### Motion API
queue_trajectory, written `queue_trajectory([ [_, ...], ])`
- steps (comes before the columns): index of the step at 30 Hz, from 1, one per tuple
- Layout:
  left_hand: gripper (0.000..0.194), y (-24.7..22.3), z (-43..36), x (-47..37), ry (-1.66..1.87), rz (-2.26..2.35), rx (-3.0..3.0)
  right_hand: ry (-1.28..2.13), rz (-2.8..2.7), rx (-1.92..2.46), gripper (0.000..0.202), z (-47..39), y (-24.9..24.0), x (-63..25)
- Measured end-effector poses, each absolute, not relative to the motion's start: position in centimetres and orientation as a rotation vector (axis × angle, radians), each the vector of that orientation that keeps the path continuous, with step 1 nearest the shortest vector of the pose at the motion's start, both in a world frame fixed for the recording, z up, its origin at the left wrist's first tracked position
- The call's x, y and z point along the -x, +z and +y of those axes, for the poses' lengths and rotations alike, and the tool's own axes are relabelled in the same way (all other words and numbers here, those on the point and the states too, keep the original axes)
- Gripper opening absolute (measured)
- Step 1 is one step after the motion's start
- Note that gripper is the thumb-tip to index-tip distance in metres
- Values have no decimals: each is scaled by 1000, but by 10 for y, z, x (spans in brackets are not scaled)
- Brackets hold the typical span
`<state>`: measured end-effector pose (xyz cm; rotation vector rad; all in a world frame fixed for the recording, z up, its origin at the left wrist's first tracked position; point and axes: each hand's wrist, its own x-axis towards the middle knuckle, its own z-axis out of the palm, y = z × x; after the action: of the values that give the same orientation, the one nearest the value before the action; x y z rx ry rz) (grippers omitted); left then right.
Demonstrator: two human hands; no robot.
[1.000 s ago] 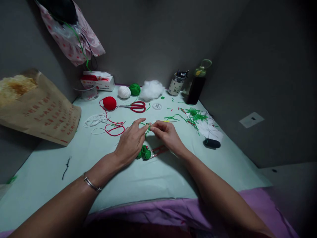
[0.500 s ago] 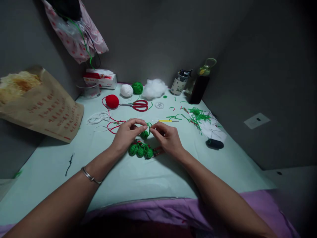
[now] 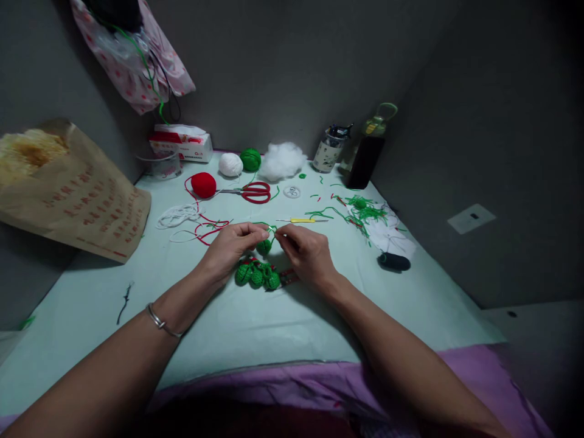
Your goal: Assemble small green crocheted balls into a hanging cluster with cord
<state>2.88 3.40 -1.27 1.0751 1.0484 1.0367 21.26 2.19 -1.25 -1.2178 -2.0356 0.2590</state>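
My left hand [image 3: 230,249] and my right hand [image 3: 305,252] meet over the pale green table [image 3: 274,322]. Both pinch a thin green yarn strand [image 3: 271,229] between thumb and fingertips. A small green crocheted ball [image 3: 263,247] hangs from that strand just under my fingers. Below it, a cluster of several green crocheted balls [image 3: 256,275] lies on the table between my wrists, with a red strip [image 3: 288,277] beside it. A silver bangle sits on my left wrist.
Red scissors [image 3: 250,191], a yellow crochet hook [image 3: 303,220], red [image 3: 203,184], white [image 3: 229,164] and green [image 3: 250,159] yarn balls and stuffing [image 3: 281,160] lie farther back. Green yarn scraps [image 3: 365,213] and a dark bottle [image 3: 365,155] are right; a brown paper bag [image 3: 77,201] left.
My left hand has pulled back off the cluster of green balls, which now shows. A single green ball now hangs from the strand. Both hands keep pinching it.
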Motion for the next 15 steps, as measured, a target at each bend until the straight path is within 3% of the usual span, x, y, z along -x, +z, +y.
queue_trajectory([
  [15, 13, -4, 31, -27, 1119, 799, -836, 800, -1673, 1216, 16, 30, -6, -218],
])
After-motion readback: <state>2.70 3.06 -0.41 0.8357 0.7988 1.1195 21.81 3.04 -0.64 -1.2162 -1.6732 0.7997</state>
